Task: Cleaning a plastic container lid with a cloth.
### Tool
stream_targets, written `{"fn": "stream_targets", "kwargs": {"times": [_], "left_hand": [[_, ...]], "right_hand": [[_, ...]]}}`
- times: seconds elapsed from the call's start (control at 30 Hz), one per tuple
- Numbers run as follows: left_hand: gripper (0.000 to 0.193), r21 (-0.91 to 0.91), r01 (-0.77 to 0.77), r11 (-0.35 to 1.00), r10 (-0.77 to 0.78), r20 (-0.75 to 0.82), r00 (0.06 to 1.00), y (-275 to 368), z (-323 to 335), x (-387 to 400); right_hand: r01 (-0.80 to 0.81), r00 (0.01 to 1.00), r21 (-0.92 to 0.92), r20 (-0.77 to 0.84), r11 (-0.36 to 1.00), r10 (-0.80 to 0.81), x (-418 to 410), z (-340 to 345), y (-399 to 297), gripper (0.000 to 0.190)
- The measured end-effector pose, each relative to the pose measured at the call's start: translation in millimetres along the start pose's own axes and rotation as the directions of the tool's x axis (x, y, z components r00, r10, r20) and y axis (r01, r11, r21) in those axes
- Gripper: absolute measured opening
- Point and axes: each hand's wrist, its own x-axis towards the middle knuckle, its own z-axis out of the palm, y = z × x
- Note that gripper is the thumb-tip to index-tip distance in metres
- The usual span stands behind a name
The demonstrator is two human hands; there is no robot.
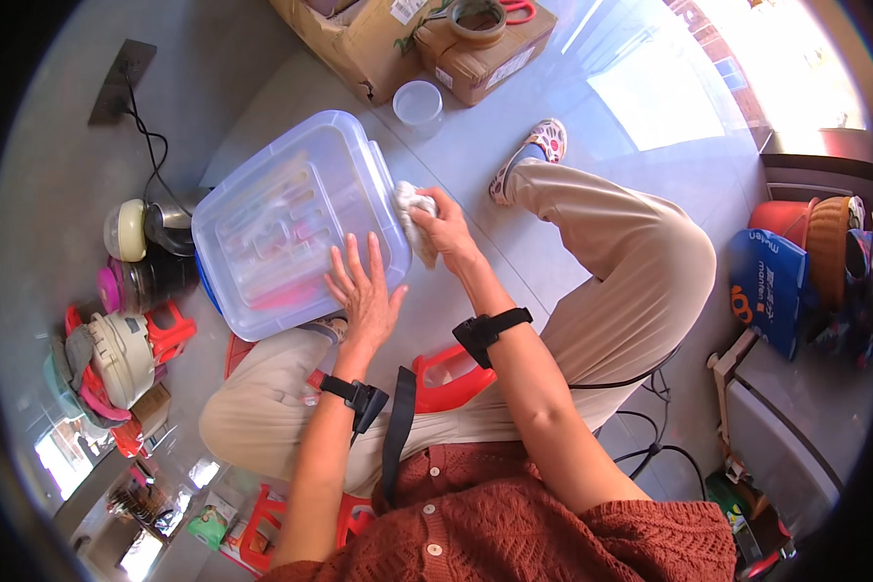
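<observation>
A translucent plastic storage box with a closed lid (291, 225) stands on the floor before me, with blurry coloured contents showing through. My left hand (367, 295) lies with fingers spread on the lid's near right corner and holds nothing. Closed around a crumpled whitish cloth (416, 225) is my right hand (445, 224), just right of the box. The cloth is at the box's right side; whether it touches the side cannot be told. My right palm is hidden.
Cardboard boxes (465, 65) carry a tape roll (478, 20) and red-handled scissors (518, 10). Near them stands a clear round container (417, 105). At left are jars, a beige lidded container (122, 360) and a wall socket (120, 81) with cords. Black cables (655, 447) lie at right.
</observation>
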Motion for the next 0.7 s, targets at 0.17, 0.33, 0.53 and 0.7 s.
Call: {"fn": "stream_targets", "kwargs": {"times": [0.17,0.33,0.53,0.7], "left_hand": [[0.096,-0.003,0.007,1.0,-0.007,0.01,1.0,5.4,0.2,0.3],[0.094,-0.025,0.005,1.0,-0.004,0.01,1.0,0.9,-0.2,-0.1],[0.096,-0.019,0.009,1.0,-0.008,0.012,1.0,2.6,0.1,-1.0],[0.095,-0.041,0.007,0.999,-0.007,-0.001,1.0,0.8,0.4,-0.2]], "right_hand": [[-0.176,0.961,0.429,-0.121,0.886,0.25,0.2,-27.9,27.0,0.031],[0.168,0.983,-0.053,-0.067,0.984,-0.172,-2.0,15.0,-8.7,0.029],[0.457,0.832,-0.547,-0.016,0.702,-0.554,21.3,36.1,-15.1,0.029],[0.473,0.8,-0.653,0.037,0.591,-0.599,75.6,54.3,-46.8,0.026]]}}
